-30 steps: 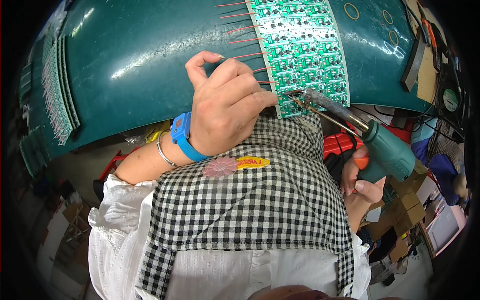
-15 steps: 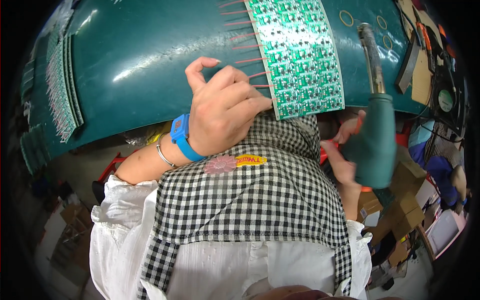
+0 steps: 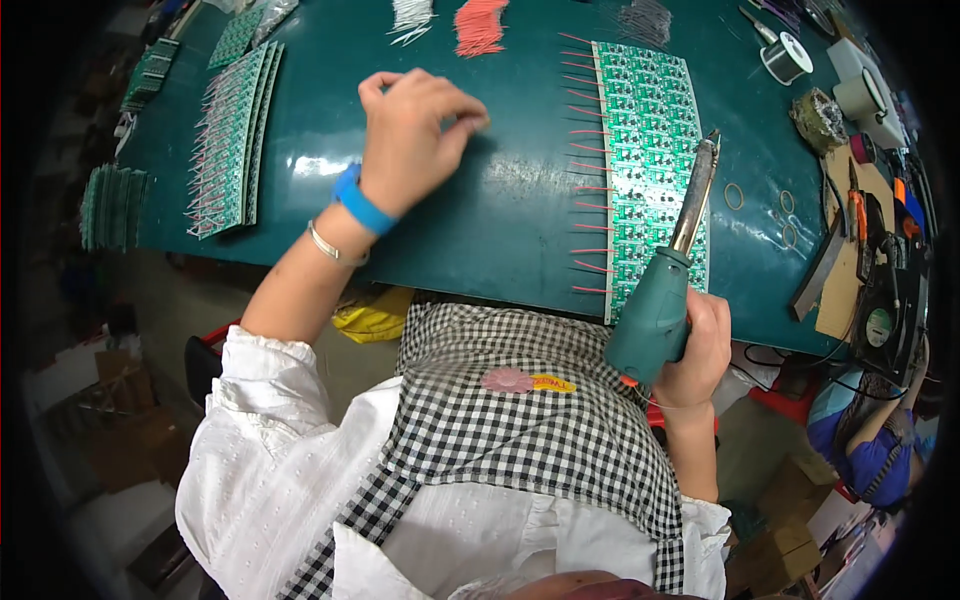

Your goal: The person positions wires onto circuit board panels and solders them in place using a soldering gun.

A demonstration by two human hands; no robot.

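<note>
My right hand (image 3: 700, 345) is wrapped round the handle of a green soldering gun (image 3: 648, 315). The gun's metal barrel slants up over a panel of green circuit boards (image 3: 640, 110), and its tip is above the panel's right edge. Short red wires stick out in a row from the panel's left side. My left hand (image 3: 415, 135) hangs over the table left of the panel. Its thumb and index fingertips come together, and nothing shows between them. Beyond it lie a bundle of red wires (image 3: 481, 25) and a bundle of white wires (image 3: 411, 18).
Wired board panels (image 3: 235, 140) lean together at the left of the green table (image 3: 510, 215). Grey wires (image 3: 645, 22) lie at the back. At right are a solder spool (image 3: 786, 58), rubber bands (image 3: 788, 203), a dark bar (image 3: 818, 270) and orange-handled pliers (image 3: 857, 212).
My left hand has left the panel's edge and moved away to the left and farther over the table. The soldering gun has swung leftward, over the panel. My head view has shifted too.
</note>
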